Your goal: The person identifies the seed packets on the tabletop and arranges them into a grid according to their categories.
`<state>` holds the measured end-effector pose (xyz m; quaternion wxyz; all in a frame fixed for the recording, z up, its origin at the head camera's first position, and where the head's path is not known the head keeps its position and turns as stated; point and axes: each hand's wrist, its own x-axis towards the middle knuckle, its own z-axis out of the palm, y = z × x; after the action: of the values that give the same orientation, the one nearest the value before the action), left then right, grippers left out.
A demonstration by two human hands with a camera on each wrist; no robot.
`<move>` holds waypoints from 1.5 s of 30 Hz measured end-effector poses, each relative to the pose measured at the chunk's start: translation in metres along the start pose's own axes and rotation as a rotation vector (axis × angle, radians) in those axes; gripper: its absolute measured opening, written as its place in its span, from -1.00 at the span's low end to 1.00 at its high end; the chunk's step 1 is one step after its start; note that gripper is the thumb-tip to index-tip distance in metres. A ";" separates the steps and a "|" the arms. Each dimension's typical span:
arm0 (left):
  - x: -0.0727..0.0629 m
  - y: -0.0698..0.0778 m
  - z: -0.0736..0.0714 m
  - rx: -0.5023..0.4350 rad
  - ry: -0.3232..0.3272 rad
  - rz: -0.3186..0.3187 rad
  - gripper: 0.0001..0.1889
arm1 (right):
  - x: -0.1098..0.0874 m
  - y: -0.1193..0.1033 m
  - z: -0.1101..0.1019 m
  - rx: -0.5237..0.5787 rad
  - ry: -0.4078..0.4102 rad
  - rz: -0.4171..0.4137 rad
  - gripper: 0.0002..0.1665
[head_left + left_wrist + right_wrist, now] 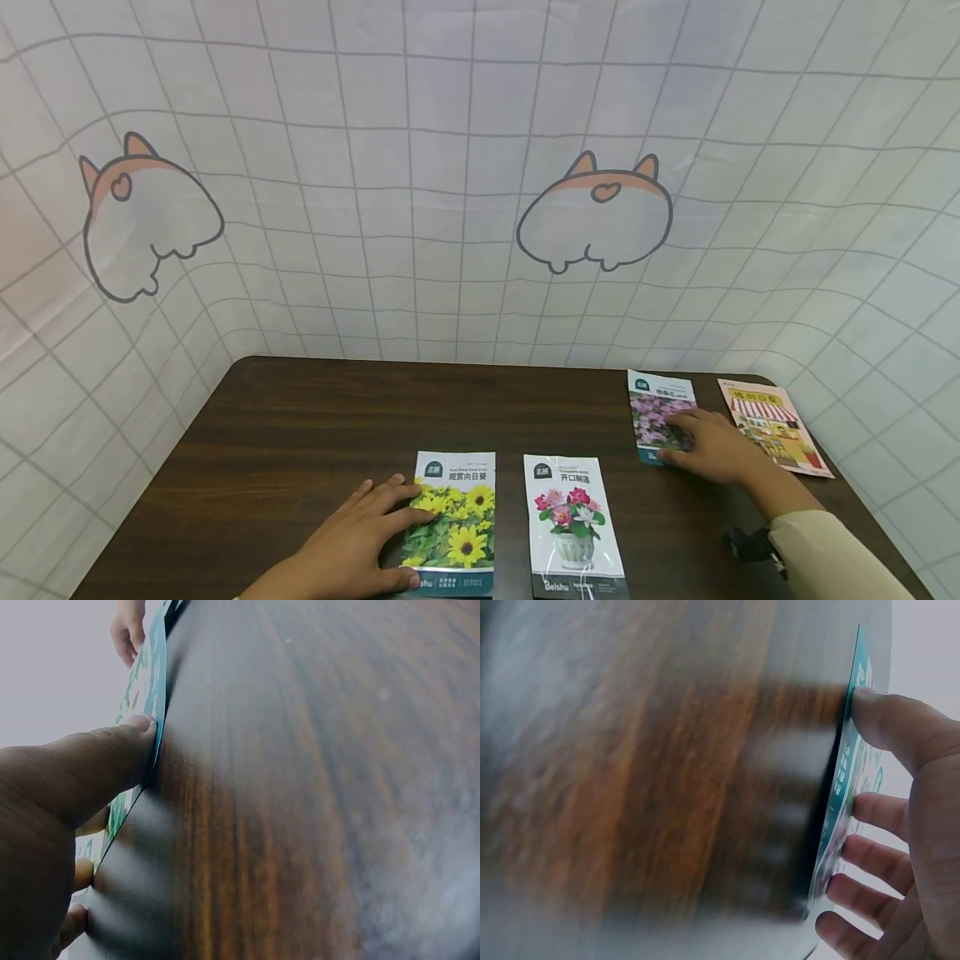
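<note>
The left hand (363, 533), spread, touches the yellow-flower packet (459, 517) on the surface's (360, 417) near side, and the right hand (711, 448), also spread, touches the purple-flower packet (648, 410) at back right, both white-topped with teal bottoms.

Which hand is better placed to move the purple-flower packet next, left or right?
Right, most likely: the right hand touches the purple-flower packet, while the left hand rests on the yellow-flower packet, well off to the left.
</note>
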<state>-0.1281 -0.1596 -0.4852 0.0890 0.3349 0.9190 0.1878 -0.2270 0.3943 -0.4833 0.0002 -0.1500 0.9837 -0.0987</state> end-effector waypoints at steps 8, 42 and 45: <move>-0.001 -0.001 0.001 -0.009 0.003 0.002 -0.25 | 0.005 -0.012 0.001 0.008 -0.001 -0.025 -0.12; 0.000 -0.002 0.002 -0.010 0.006 -0.001 -0.25 | 0.037 -0.040 0.005 0.119 -0.014 -0.160 -0.39; 0.001 -0.002 0.002 -0.009 0.007 0.000 -0.26 | 0.040 -0.041 0.006 0.110 -0.019 -0.158 -0.39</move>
<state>-0.1293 -0.1603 -0.4878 0.0872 0.3338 0.9185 0.1930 -0.2525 0.3430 -0.4801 0.0101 -0.2280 0.9619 -0.1509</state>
